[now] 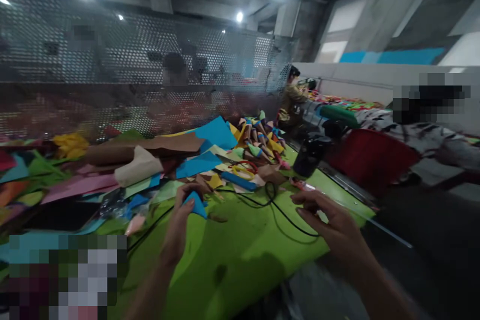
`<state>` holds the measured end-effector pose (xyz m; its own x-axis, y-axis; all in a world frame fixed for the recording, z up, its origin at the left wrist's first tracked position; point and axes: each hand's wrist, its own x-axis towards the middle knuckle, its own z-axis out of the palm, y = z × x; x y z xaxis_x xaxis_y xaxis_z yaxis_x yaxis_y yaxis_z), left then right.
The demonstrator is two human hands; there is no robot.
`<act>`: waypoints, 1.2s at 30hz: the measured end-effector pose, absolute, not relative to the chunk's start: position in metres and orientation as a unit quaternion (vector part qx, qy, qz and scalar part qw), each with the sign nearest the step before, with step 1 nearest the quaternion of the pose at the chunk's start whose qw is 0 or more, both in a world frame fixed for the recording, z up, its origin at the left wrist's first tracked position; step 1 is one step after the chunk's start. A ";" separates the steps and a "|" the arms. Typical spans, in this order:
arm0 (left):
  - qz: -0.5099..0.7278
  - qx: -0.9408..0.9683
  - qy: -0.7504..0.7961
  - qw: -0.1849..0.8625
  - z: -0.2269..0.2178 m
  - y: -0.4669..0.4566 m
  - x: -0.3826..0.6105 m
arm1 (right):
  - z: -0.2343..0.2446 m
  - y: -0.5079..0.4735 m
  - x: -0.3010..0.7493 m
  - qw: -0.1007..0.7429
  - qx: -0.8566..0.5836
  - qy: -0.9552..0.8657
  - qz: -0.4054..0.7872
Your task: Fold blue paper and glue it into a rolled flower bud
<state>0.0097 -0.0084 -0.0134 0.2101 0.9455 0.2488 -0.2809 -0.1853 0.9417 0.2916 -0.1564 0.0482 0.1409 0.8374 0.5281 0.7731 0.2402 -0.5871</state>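
Observation:
My left hand (183, 207) is closed on a small blue piece of felt-like material (195, 205), which has a pointed corner. It is above the green tabletop (240, 245), near the edge of the heap of scraps. My right hand (326, 217) is over the table's right side, fingers bent and thumb apart, and I see nothing held in it. A black cable (287, 217) loops across the table and passes close to that hand. Between and beyond my hands lie a blue cylindrical object (239, 181) and yellow handles (243, 172), perhaps of scissors.
Coloured sheets and scraps (82, 185) pile up at left, with a dark flat device (60, 216) among them. Small cone-like pieces (258, 135) heap at the back. A black container (310, 154) stands at the right edge. Co-workers sit beyond, near a red chair (375, 157).

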 end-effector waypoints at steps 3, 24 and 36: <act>0.531 0.565 0.286 0.563 -0.012 -0.019 0.016 | 0.052 -0.149 0.274 0.433 -0.584 -0.684 0.058; 0.460 0.638 0.284 0.548 -0.006 -0.034 0.018 | 0.024 -0.080 0.170 0.365 -0.460 -0.808 -0.052; 0.444 0.657 0.254 0.553 -0.003 -0.035 0.017 | 0.027 -0.080 0.175 0.355 -0.505 -0.786 -0.028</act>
